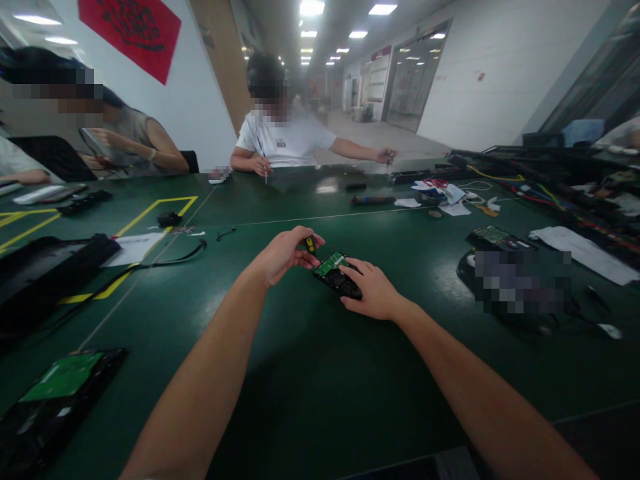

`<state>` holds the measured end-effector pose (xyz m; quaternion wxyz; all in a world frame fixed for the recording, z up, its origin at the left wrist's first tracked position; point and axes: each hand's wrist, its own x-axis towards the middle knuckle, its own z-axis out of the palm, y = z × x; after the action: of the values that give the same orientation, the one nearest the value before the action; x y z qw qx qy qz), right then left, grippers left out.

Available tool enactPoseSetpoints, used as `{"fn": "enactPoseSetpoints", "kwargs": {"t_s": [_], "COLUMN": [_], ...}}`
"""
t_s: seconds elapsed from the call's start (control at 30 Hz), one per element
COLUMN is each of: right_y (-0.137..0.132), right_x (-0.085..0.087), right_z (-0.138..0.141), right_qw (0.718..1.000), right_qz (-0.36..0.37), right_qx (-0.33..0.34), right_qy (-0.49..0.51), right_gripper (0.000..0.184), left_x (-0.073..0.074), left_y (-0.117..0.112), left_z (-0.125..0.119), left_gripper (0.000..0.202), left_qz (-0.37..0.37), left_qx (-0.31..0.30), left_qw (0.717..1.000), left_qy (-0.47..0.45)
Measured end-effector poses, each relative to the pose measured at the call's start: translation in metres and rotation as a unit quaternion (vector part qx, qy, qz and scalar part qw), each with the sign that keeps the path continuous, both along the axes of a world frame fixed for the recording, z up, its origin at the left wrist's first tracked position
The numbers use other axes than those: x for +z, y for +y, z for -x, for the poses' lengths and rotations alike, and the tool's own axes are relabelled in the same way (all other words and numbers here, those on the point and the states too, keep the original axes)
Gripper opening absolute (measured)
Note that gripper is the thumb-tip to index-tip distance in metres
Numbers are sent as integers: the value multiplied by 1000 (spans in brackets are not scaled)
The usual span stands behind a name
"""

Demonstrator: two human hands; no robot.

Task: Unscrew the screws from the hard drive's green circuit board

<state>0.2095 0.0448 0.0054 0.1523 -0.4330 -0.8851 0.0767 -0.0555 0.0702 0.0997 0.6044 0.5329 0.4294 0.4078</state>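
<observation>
A black hard drive with a green circuit board [334, 269] lies on the green table [310, 373] in front of me. My right hand [373, 290] rests over its near end, fingers curled on the black casing and holding it down. My left hand [285, 253] is closed around a small screwdriver with a black and yellow handle [311, 244], held just above the far left corner of the drive. The tip of the tool is hidden by my fingers.
Another drive with a green board [60, 380] lies near left, beside black casings [45, 267] and a black cable [165, 260]. More boards, wires and papers [500, 233] cover the right side. Other people sit across the table [283, 140] and at the far left [125, 143].
</observation>
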Motion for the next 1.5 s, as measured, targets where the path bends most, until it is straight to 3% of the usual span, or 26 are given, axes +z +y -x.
{"fn": "enactPoseSetpoints", "kwargs": {"t_s": [0.27,0.57,1.0,1.3,1.5], "right_y": [1,0,0,2,2], "right_x": [-2,1,1,0,-2], "right_z": [0,1,1,0,0], "right_qw": [1000,1000,1000,1000,1000], "right_qz": [-1,-9,1,0,-1], "right_qx": [0,2,0,5,3], "right_qy": [4,0,0,2,5], "right_gripper": [79,78,78,78,79], "left_x": [0,-5,2,-2,0], "left_y": [-1,-1,-3,-4,-1], "left_z": [-3,-11,-6,-13,-6], "left_gripper": [36,39,31,31,36], "left_qz": [4,62,-35,-42,-27], "left_qx": [15,-24,66,17,19], "left_qw": [1000,995,997,999,999], "left_qy": [-1,-81,10,-11,15]}}
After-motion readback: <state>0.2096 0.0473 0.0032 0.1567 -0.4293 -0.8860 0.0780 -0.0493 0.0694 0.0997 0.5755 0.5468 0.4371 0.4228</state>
